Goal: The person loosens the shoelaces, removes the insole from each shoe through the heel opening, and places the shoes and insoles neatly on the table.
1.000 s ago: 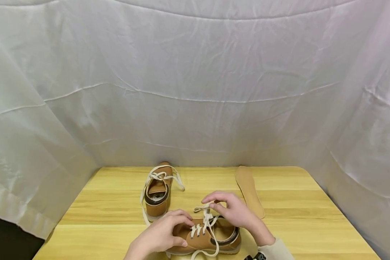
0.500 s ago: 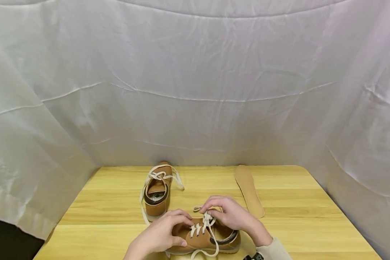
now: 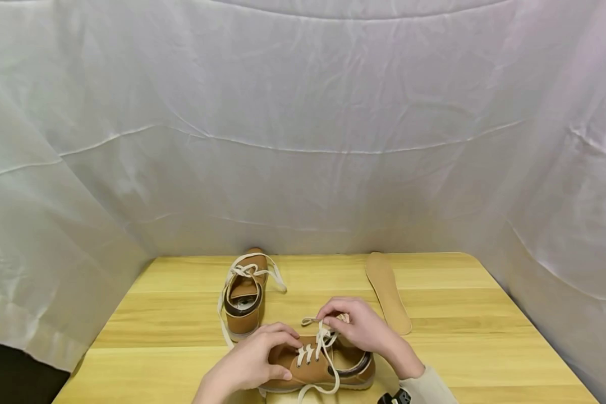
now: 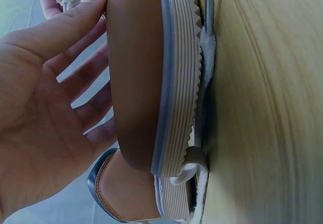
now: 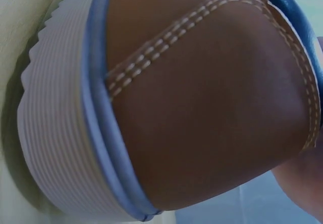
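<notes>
A tan shoe [image 3: 323, 367] lies at the near edge of the wooden table [image 3: 485, 348], toe to the person's left, heel to the right. The left hand [image 3: 252, 362] cups the toe, thumb along the near side and fingers curled over the top, gripping it. In the left wrist view the thumb [image 4: 65, 24] presses flat on the brown upper above the ribbed white sole [image 4: 179, 82], which rests on the table with a lace end trapped under it. The right hand [image 3: 361, 328] sits over the tongue, its fingertips pinching the cream lace [image 3: 320, 336] just above the eyelets; loose lace loops down the near side of the shoe. The right wrist view shows only the heel [image 5: 202, 98], with white stitching and a dark collar.

A second shoe [image 3: 244, 297] stands behind, toe away, laces untied and trailing. An insole [image 3: 388, 293] lies flat well to its right. White cloth [image 3: 303, 123] hangs behind and to both sides. No brand or writing can be read on anything.
</notes>
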A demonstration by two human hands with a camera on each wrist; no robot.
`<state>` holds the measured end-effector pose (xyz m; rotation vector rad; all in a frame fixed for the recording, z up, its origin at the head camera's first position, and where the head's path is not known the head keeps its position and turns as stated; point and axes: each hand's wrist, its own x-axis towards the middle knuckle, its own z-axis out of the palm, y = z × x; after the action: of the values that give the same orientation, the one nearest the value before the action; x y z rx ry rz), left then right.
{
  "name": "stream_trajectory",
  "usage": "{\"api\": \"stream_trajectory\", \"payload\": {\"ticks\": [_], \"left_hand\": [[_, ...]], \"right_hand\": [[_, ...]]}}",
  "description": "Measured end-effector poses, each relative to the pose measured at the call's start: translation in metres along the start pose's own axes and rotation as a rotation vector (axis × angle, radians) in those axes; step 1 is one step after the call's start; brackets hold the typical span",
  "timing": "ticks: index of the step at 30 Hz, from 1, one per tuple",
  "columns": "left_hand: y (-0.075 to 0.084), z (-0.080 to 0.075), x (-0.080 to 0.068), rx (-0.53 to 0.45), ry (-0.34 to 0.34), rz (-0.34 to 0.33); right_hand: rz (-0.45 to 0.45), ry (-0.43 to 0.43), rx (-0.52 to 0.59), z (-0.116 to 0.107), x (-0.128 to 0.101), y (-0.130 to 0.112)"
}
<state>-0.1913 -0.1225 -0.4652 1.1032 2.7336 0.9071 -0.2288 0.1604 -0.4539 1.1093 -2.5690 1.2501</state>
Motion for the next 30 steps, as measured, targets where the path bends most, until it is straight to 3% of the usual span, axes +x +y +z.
{"api": "stream_trajectory", "payload": {"ticks": [19,24,30], "left_hand": [[0.002,-0.004,0.002,0.012,0.006,-0.001],[0.003,-0.005,0.003,0.011,0.009,-0.001],[0.004,-0.002,0.001,0.003,0.001,-0.006]], "right_hand": [[0.077,0.301,-0.04,-0.003,0.003,0.009],[0.153,0.432,-0.036,-0.006,0.004,0.011],[0.23,0.483,-0.008,-0.011,0.001,0.013]]}}
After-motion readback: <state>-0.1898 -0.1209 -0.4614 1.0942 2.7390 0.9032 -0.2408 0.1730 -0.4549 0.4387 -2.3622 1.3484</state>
